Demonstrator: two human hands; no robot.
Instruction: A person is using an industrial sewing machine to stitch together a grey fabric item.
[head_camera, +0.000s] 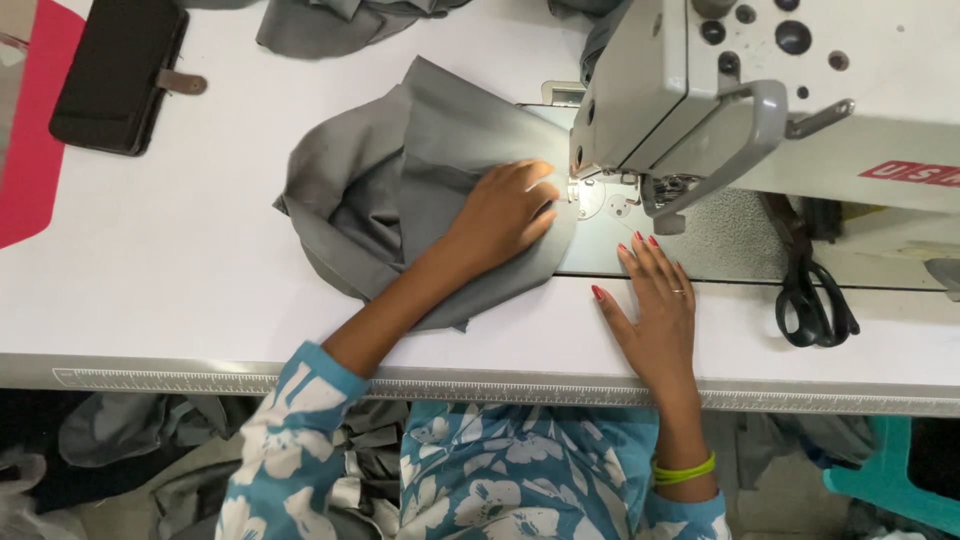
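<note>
Left hand (505, 212) pressed flat on folded grey woven fabric piece (420, 190), fingers spread, nothing pinched; fingertips just beside the lit presser foot area (590, 195) of the off-white industrial sewing machine (760, 90). Fabric spread under and behind the palm, bunched into folds on the far side from the needle, one edge trailing toward the table's front edge. Right hand (655, 310) resting flat on the white laminate table top (150, 270), fingers together and extended, red-painted nails, thin ring on one finger, gripping nothing; not touching the fabric, just beside its near edge. Green band on that wrist (685, 470).

Black-handled scissors (810, 300) lying past the right hand, near the machine base. Black rectangular wallet-style case with brown strap (115, 70) well apart from the left hand, at the far corner; closed, contents not visible. Red flat panel (35, 130) beside it. More grey cloth heaped at the far table edge (330, 25) and below the table (140, 430). Ruler strip along the front table edge (160, 381). Turquoise plastic stool (890, 480) below, on the right-hand side.
</note>
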